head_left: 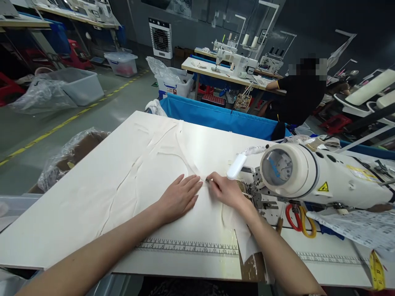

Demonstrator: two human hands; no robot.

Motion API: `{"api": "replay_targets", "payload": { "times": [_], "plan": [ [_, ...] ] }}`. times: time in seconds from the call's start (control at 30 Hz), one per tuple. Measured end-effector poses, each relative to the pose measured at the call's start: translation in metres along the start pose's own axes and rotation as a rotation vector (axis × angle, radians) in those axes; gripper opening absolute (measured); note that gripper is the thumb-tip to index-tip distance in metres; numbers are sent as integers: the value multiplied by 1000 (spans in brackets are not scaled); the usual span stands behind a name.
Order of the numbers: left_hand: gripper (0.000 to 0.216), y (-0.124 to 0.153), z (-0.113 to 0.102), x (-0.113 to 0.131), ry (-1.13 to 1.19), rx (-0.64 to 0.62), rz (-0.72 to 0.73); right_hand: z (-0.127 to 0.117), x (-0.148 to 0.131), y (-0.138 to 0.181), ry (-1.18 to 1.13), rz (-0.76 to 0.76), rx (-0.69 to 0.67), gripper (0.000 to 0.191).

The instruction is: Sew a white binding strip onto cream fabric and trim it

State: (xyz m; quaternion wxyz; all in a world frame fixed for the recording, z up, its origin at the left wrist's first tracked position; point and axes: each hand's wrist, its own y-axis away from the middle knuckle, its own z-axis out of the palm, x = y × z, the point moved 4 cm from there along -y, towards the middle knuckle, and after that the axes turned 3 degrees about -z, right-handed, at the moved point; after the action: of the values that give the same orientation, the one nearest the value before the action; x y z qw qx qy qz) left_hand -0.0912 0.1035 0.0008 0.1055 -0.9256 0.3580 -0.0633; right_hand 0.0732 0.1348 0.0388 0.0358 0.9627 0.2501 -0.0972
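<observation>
White fabric [123,172] lies spread over the white sewing table [74,234], with a curved band edge near its right side. Flat on the fabric's right edge rests my left hand [182,195], fingers stretched out. Just to its right, my right hand [226,191] is closed in a pinch at the band's end. A small dark tip shows at its fingers, too small to name. Beside my right hand stands the white sewing machine [333,176], its needle area close to my wrist.
Scissors with red and yellow handles [300,220] lie under the machine arm. A printed ruler strip [191,248] runs along the front, and a yellow tape measure [376,269] hangs at right. Behind the table is a blue cloth bin [212,117]; a person [304,92] sits beyond.
</observation>
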Motion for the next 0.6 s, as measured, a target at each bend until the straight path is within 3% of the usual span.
{"api": "replay_targets", "payload": {
  "times": [0.2,0.6],
  "plan": [
    [47,-2,4,3,0,27,-27,-3,19,-1,-107,19,88,23],
    [46,-3,6,-1,64,18,-51,15,16,-10,-218,-128,38,18]
  ]
}}
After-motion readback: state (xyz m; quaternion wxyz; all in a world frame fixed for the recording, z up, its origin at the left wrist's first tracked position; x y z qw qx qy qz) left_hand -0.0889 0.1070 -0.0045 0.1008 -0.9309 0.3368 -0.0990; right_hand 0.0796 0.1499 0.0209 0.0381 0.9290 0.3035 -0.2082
